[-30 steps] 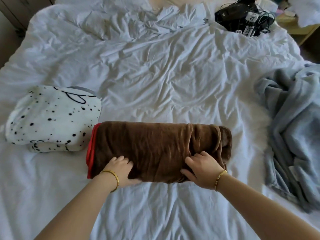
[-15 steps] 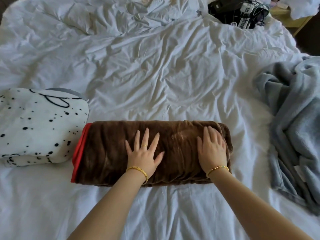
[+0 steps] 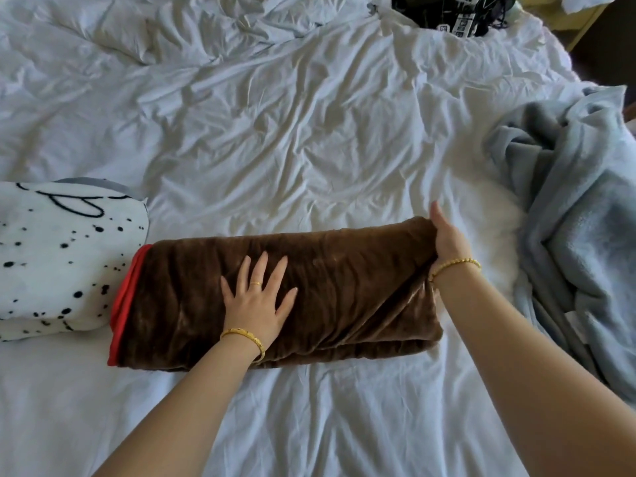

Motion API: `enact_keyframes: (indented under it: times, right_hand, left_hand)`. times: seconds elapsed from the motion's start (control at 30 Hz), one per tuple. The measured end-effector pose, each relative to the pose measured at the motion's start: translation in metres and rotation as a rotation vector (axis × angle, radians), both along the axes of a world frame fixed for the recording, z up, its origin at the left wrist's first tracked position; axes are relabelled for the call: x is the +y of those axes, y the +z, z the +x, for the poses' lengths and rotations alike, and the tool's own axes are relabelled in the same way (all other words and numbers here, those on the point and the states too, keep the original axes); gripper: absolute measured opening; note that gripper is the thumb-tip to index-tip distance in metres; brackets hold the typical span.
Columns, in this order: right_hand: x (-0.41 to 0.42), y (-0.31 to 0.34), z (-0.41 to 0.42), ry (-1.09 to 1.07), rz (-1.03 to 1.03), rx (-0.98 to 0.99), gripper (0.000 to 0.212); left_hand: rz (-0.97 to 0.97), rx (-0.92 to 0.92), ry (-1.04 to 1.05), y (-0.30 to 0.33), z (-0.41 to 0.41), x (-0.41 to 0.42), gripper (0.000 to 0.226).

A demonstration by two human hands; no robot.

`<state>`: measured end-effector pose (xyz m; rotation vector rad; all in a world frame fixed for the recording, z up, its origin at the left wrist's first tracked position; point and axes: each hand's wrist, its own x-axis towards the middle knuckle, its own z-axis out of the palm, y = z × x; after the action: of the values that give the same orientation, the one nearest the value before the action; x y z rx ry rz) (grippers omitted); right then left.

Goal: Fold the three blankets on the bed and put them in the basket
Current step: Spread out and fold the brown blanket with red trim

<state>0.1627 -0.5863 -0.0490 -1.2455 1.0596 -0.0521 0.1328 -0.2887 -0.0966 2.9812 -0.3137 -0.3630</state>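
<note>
A brown blanket (image 3: 344, 287) with a red edge lies folded into a long bundle across the near middle of the white bed (image 3: 292, 132). My left hand (image 3: 258, 301) presses flat on its middle, fingers spread. At the bundle's right end my right hand (image 3: 447, 239) grips the fabric, with most of its fingers hidden behind the blanket and that end raised a little. A folded white blanket with black spots (image 3: 58, 259) sits just left of the brown one. The grey-blue blanket (image 3: 578, 235) lies crumpled at the right edge. No basket is in view.
Black gear with cables and labels (image 3: 457, 12) sits at the far right corner of the bed. A yellowish piece of furniture (image 3: 581, 18) stands beyond that corner. The white sheet is wrinkled across the far half.
My right hand has slid off the top of the brown blanket to its right end and taken hold of it. My left hand stays flat on the middle. The view has moved closer.
</note>
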Motion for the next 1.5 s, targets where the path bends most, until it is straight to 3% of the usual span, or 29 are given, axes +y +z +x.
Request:
enact_keyframes:
  times: [0.1, 0.17, 0.27, 0.37, 0.5, 0.6, 0.73, 0.83, 0.93, 1.0, 1.07, 1.17, 1.27, 1.37, 1.5]
  right_hand:
    - [-0.032, -0.007, -0.021, -0.085, -0.041, 0.065, 0.032]
    - [-0.041, -0.009, -0.032, 0.038, -0.169, 0.174, 0.029]
    - [-0.023, -0.002, -0.026, 0.29, -0.101, 0.225, 0.049]
    - [-0.001, -0.002, -0.013, 0.48, -0.22, 0.207, 0.032]
    - [-0.007, -0.016, -0.019, 0.307, -0.487, 0.25, 0.027]
    - [-0.007, -0.03, -0.037, 0.33, -0.607, 0.349, 0.026]
    - [0.008, -0.024, -0.022, 0.298, -0.713, 0.239, 0.027]
    - [0.011, -0.014, 0.008, 0.482, -0.724, 0.184, 0.025]
    - [0.012, -0.01, 0.024, 0.772, -0.68, 0.349, 0.028]
    - [0.013, -0.009, 0.027, 0.831, -0.664, 0.45, 0.038]
    - [0.013, -0.007, 0.027, 0.764, -0.634, 0.434, 0.036]
    - [0.001, -0.007, 0.022, 0.383, -0.539, 0.272, 0.027]
    - [-0.007, -0.011, 0.011, 0.148, -0.473, 0.262, 0.03]
    - [0.005, -0.019, 0.008, 0.125, -0.437, 0.306, 0.034]
    - [0.017, -0.021, 0.008, 0.377, -0.449, 0.328, 0.035]
  left_hand:
    - [0.019, 0.018, 0.025, -0.001, -0.004, 0.0, 0.07]
    - [0.059, 0.015, 0.025, -0.002, -0.002, -0.003, 0.066]
    - [0.117, 0.01, 0.025, -0.004, -0.001, -0.008, 0.064]
    - [0.136, 0.015, 0.022, -0.003, -0.002, -0.008, 0.062]
    - [0.112, 0.024, 0.024, -0.002, -0.002, -0.009, 0.061]
    - [0.131, -0.004, 0.005, -0.002, -0.006, -0.011, 0.061]
    - [0.147, -0.005, -0.001, -0.003, -0.007, -0.011, 0.062]
    - [0.16, -0.001, -0.013, -0.003, -0.008, -0.01, 0.064]
    - [0.168, 0.005, -0.027, -0.003, -0.006, -0.009, 0.066]
    - [0.153, 0.009, -0.029, -0.002, -0.004, -0.008, 0.065]
    - [0.137, 0.008, -0.026, -0.001, -0.002, -0.008, 0.063]
    - [0.128, -0.006, -0.023, -0.001, -0.006, -0.008, 0.062]
    - [0.13, -0.018, -0.027, -0.002, -0.008, -0.008, 0.061]
    - [0.133, -0.016, -0.031, -0.002, -0.007, -0.007, 0.061]
    - [0.135, -0.012, -0.03, -0.003, -0.006, -0.008, 0.062]
